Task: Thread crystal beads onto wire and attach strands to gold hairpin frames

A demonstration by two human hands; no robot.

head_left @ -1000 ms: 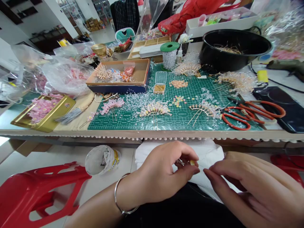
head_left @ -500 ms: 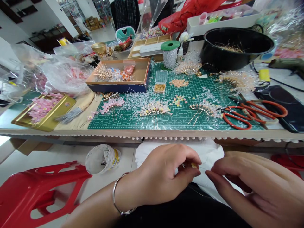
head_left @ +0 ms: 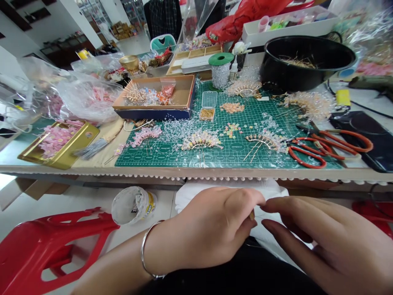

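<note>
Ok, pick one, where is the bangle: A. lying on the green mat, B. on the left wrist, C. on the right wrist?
B. The bangle circles the wrist just behind the left hand.

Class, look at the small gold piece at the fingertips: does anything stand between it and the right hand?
Nothing visible does. The gold piece sits at the left hand's fingertips, with the right hand directly beside it. The white cloth lies behind and below them.
</note>
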